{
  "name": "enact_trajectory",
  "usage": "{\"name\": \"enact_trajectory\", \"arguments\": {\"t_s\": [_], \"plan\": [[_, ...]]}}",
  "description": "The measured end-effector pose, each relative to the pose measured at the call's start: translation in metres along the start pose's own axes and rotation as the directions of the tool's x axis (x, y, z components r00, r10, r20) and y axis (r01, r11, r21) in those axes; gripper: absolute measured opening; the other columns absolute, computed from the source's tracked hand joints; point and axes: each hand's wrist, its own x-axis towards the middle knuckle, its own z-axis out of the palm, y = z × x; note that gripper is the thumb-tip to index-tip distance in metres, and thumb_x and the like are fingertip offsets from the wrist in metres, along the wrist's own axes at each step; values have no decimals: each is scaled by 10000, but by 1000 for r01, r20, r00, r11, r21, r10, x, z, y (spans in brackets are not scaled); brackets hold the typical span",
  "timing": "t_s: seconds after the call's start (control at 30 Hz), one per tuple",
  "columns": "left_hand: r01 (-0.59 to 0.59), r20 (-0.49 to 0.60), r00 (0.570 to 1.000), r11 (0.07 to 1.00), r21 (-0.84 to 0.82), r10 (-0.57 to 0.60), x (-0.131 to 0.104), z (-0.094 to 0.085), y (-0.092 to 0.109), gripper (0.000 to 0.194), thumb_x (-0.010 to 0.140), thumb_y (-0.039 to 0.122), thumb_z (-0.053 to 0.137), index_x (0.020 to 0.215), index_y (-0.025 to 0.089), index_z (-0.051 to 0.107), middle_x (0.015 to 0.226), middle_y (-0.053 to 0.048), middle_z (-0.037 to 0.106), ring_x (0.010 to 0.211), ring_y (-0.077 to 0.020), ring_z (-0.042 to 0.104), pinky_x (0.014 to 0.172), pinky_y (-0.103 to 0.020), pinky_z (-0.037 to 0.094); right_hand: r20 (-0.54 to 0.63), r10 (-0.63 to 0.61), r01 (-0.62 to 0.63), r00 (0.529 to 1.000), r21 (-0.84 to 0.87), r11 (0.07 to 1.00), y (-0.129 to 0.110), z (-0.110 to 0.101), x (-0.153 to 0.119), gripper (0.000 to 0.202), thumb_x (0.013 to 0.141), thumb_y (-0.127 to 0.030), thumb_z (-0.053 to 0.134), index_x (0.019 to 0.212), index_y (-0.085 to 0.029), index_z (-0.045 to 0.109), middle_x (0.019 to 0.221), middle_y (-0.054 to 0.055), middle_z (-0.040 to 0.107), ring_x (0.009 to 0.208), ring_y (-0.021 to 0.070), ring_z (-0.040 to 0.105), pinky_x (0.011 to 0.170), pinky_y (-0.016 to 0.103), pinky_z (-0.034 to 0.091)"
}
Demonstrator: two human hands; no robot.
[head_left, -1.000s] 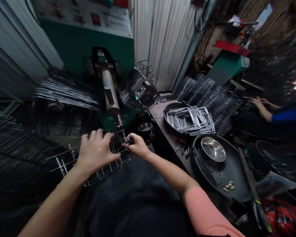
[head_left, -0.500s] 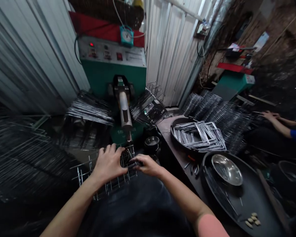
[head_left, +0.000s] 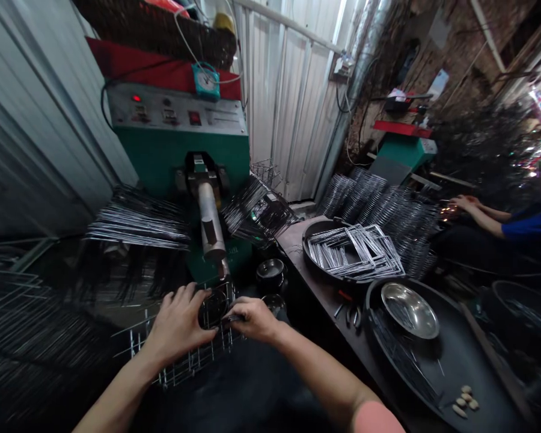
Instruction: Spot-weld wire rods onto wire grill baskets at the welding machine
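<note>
A wire rack [head_left: 187, 364] of crossed metal rods is held low in front of me, under the tip of a green spot-welding machine's metal arm [head_left: 211, 225]. My left hand [head_left: 175, 322] grips the rack from above, its thumb apart from the curled fingers. Just to its right, my right hand [head_left: 255, 319] is closed in a pinch on thin dark wire pieces [head_left: 235, 317] beside the rack's far edge. Their exact shape is hard to make out. The fingertips of both hands are partly hidden.
Bent wire frames are stacked left [head_left: 135, 225] and right [head_left: 256, 207] of the machine. On the side table, a black pan [head_left: 307, 255] holds square wire frames; a larger tray [head_left: 469, 343] bears a steel bowl [head_left: 410, 310]. Pliers [head_left: 354, 317] lie near. A co-worker's hands [head_left: 464, 204] work at right.
The view has swung slightly, so the machine sits further left and lower. Both hands stay at the rack with much the same grip. Sparks now show at the co-worker's hands.
</note>
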Motion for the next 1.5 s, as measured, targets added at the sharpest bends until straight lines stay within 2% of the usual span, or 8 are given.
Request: {"name": "enact_trajectory", "arguments": {"t_s": [0.37, 0.67, 0.93, 1.13, 1.2, 1.27, 1.4, 1.5], "plan": [[47, 61, 997, 999, 6, -48, 14, -7, -6, 686, 650, 432, 594, 1252, 105, 606, 1243, -229, 611, 1162, -411, 575, 957, -529, 453, -20, 48, -47, 999, 19, 999, 5, 0, 21, 58, 818, -135, 744, 841, -187, 735, 903, 33, 714, 874, 152, 694, 785, 223, 517], [50, 63, 997, 999, 13, -51, 19, -7, -8, 657, 657, 445, 583, 1247, 159, 620, 1260, -203, 609, 1194, -395, 564, 976, -506, 445, -37, 26, -26, 999, -7, 1000, 7, 6, 19, 54, 857, -138, 703, 890, -174, 723, 935, 55, 713, 889, 158, 683, 795, 230, 512], [90, 96, 991, 996, -13, -89, 44, -5, -23, 658, 654, 463, 599, 1249, 182, 600, 1232, -176, 622, 1177, -375, 587, 955, -497, 468, -53, 71, -72, 996, -17, 997, 14, -5, 51, 41, 850, -142, 717, 851, -182, 720, 906, 31, 706, 869, 144, 676, 785, 218, 490], [63, 29, 998, 997, -42, -62, 39, -1, -20, 625, 659, 432, 599, 1221, 160, 618, 1226, -205, 619, 1177, -404, 579, 984, -544, 454, -140, 128, -117, 982, 84, 990, 9, -2, 26, 212, 816, -174, 749, 1023, -219, 743, 1054, 59, 728, 999, 188, 683, 910, 282, 506], [65, 17, 998, 995, -69, -64, 40, -3, -20, 642, 650, 434, 611, 1226, 149, 614, 1263, -211, 609, 1207, -414, 563, 1003, -554, 446, -222, 221, -183, 950, 182, 966, 13, 2, 3, 374, 754, -196, 799, 1118, -233, 722, 1101, 61, 722, 1026, 207, 671, 930, 316, 510], [101, 26, 995, 990, -102, -98, 45, -5, -22, 659, 653, 436, 622, 1245, 148, 601, 1303, -205, 600, 1227, -414, 553, 1012, -549, 446, -251, 406, -322, 879, 318, 892, 25, 8, -24, 418, 699, -212, 823, 1101, -221, 710, 1010, 41, 725, 944, 209, 671, 869, 328, 532], [161, 77, 985, 977, -140, -151, 59, -9, -28, 689, 664, 459, 628, 1268, 130, 583, 1334, -194, 589, 1231, -401, 559, 1010, -509, 461, -228, 693, -528, 684, 501, 686, 54, 20, -77, 155, 737, -266, 753, 845, -197, 667, 771, -8, 647, 767, 176, 622, 740, 300, 521], [165, 92, 984, 977, -133, -153, 67, -9, -32, 653, 661, 470, 627, 1219, 132, 594, 1284, -189, 609, 1203, -393, 576, 992, -498, 472, -224, 724, -522, 652, 560, 643, 68, 26, -106, 156, 819, -367, 667, 802, -216, 630, 696, -17, 572, 649, 155, 558, 622, 272, 477]]}}
